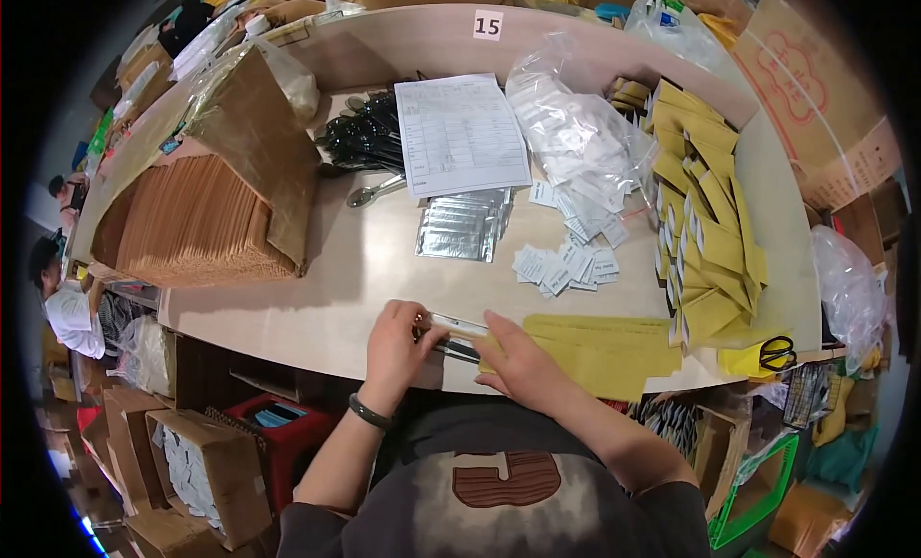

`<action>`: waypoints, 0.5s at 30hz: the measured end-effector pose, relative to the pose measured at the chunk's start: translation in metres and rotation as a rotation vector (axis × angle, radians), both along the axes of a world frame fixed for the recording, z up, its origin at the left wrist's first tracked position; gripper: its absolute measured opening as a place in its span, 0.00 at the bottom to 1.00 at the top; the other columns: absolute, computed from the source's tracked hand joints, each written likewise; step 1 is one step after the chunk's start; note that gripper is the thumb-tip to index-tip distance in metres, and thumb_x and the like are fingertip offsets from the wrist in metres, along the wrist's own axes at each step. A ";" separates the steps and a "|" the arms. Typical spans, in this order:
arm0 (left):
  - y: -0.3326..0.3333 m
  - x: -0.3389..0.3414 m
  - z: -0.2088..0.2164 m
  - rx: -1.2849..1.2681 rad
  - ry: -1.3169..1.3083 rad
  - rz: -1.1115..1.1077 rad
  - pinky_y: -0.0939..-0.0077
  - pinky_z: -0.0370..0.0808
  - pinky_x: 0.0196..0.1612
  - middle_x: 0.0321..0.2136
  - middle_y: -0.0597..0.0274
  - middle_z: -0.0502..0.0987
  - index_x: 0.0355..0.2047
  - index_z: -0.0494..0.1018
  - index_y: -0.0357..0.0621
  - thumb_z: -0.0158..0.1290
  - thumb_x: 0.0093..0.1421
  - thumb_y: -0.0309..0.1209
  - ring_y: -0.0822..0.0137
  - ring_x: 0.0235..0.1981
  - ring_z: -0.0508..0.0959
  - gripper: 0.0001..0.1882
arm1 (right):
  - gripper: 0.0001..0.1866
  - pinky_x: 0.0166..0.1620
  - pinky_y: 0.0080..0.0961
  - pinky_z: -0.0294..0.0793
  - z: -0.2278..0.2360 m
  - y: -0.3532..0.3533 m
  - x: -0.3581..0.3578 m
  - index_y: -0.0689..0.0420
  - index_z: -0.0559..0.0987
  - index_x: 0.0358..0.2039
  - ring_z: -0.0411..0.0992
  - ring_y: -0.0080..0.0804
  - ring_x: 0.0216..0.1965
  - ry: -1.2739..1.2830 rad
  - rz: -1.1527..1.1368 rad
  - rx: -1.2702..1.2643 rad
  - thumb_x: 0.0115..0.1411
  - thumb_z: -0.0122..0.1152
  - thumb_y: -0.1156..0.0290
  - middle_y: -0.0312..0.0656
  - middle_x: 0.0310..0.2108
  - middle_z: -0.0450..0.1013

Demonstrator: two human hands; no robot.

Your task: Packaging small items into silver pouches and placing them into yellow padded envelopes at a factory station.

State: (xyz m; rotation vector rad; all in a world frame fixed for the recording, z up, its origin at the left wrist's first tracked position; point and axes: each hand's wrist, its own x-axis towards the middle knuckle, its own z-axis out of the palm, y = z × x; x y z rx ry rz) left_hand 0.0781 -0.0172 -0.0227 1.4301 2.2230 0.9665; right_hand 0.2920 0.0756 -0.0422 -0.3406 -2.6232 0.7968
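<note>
My left hand point(396, 342) is closed around the end of a thin bundle of dark handles and a silvery-white flat packet point(457, 324). The bundle reaches across to my right hand point(523, 358), whose thumb and fingers close on the edge of a yellow envelope. More yellow envelopes point(604, 352) lie overlapping in a flat row under and beside that hand, along the table's near edge. Exactly how the bundle meets the envelope is hidden by my fingers. Farther off lie silver flat packets point(457, 228) and small white printed cards point(568, 266).
An open cardboard box point(206, 217) packed with brown sheets stands left. Dark spoon-shaped pieces point(369, 141) lie behind, beside a printed sheet point(462, 136). A clear plastic bag point(571, 126) and stacked yellow envelopes point(710, 222) sit right; black-handled scissors point(775, 355) lie at the right corner.
</note>
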 end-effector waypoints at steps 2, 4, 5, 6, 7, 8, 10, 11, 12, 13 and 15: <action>0.000 0.000 -0.003 0.015 0.127 0.055 0.64 0.77 0.38 0.32 0.52 0.75 0.39 0.74 0.37 0.65 0.53 0.30 0.53 0.33 0.78 0.16 | 0.28 0.63 0.47 0.65 0.010 -0.003 0.005 0.62 0.74 0.48 0.61 0.61 0.62 -0.129 -0.165 0.097 0.50 0.73 0.61 0.63 0.60 0.63; 0.004 0.004 -0.010 0.027 0.248 0.107 0.63 0.77 0.39 0.33 0.52 0.76 0.41 0.73 0.38 0.65 0.54 0.30 0.52 0.34 0.78 0.17 | 0.29 0.63 0.47 0.65 0.003 -0.002 0.007 0.63 0.74 0.47 0.62 0.61 0.62 -0.137 -0.163 0.096 0.48 0.74 0.62 0.63 0.60 0.63; 0.007 0.014 -0.016 0.030 0.110 0.032 0.62 0.76 0.41 0.35 0.50 0.76 0.41 0.73 0.37 0.63 0.55 0.30 0.51 0.36 0.78 0.17 | 0.30 0.63 0.47 0.65 0.001 -0.003 0.009 0.64 0.74 0.46 0.62 0.61 0.62 -0.142 -0.159 0.090 0.46 0.75 0.63 0.63 0.60 0.63; 0.013 0.025 -0.017 0.035 -0.027 -0.050 0.61 0.76 0.42 0.36 0.49 0.77 0.42 0.73 0.37 0.62 0.56 0.29 0.51 0.38 0.79 0.16 | 0.30 0.63 0.47 0.65 -0.001 -0.001 0.008 0.64 0.74 0.46 0.62 0.61 0.62 -0.143 -0.162 0.089 0.46 0.75 0.63 0.63 0.60 0.63; 0.013 0.042 -0.015 -0.001 -0.113 -0.166 0.61 0.76 0.45 0.39 0.47 0.77 0.45 0.72 0.36 0.59 0.58 0.28 0.50 0.41 0.79 0.15 | 0.29 0.63 0.47 0.65 -0.001 0.002 0.008 0.64 0.74 0.45 0.62 0.61 0.62 -0.140 -0.157 0.103 0.44 0.74 0.65 0.63 0.59 0.64; 0.016 0.059 -0.013 -0.005 -0.222 -0.210 0.62 0.75 0.48 0.42 0.45 0.76 0.50 0.71 0.36 0.58 0.59 0.28 0.49 0.44 0.78 0.19 | 0.29 0.63 0.47 0.65 -0.002 0.004 0.010 0.64 0.74 0.45 0.62 0.61 0.62 -0.140 -0.167 0.119 0.43 0.74 0.67 0.64 0.59 0.64; 0.013 0.061 0.002 0.075 -0.300 -0.358 0.59 0.74 0.47 0.42 0.43 0.74 0.53 0.69 0.35 0.59 0.58 0.29 0.43 0.44 0.75 0.23 | 0.29 0.62 0.47 0.65 0.001 0.003 0.015 0.64 0.75 0.45 0.63 0.61 0.61 -0.153 -0.181 0.089 0.42 0.73 0.68 0.62 0.58 0.65; 0.009 0.054 0.007 0.036 -0.253 -0.349 0.59 0.74 0.48 0.43 0.43 0.74 0.54 0.68 0.35 0.60 0.58 0.31 0.45 0.44 0.75 0.26 | 0.29 0.62 0.47 0.66 0.004 0.004 0.019 0.64 0.75 0.46 0.64 0.60 0.60 -0.166 -0.194 0.066 0.41 0.72 0.70 0.61 0.57 0.66; 0.007 0.042 0.012 0.013 -0.206 -0.354 0.60 0.74 0.48 0.43 0.43 0.73 0.55 0.68 0.36 0.62 0.57 0.33 0.47 0.44 0.75 0.28 | 0.28 0.61 0.47 0.67 0.005 0.003 0.021 0.61 0.76 0.47 0.65 0.59 0.58 -0.084 -0.194 0.016 0.42 0.72 0.69 0.59 0.55 0.68; 0.010 0.032 0.021 0.120 0.143 -0.385 0.61 0.74 0.46 0.42 0.45 0.73 0.54 0.69 0.37 0.63 0.55 0.37 0.49 0.43 0.75 0.30 | 0.28 0.59 0.47 0.68 0.000 0.003 0.020 0.58 0.77 0.48 0.67 0.58 0.57 -0.002 -0.198 -0.021 0.43 0.71 0.68 0.58 0.53 0.69; 0.008 0.015 0.019 0.202 0.530 -0.500 0.62 0.73 0.40 0.37 0.49 0.72 0.50 0.71 0.40 0.66 0.49 0.45 0.53 0.39 0.75 0.32 | 0.23 0.50 0.45 0.74 -0.012 -0.001 0.002 0.47 0.80 0.47 0.73 0.53 0.49 0.172 -0.117 0.093 0.48 0.70 0.66 0.52 0.45 0.73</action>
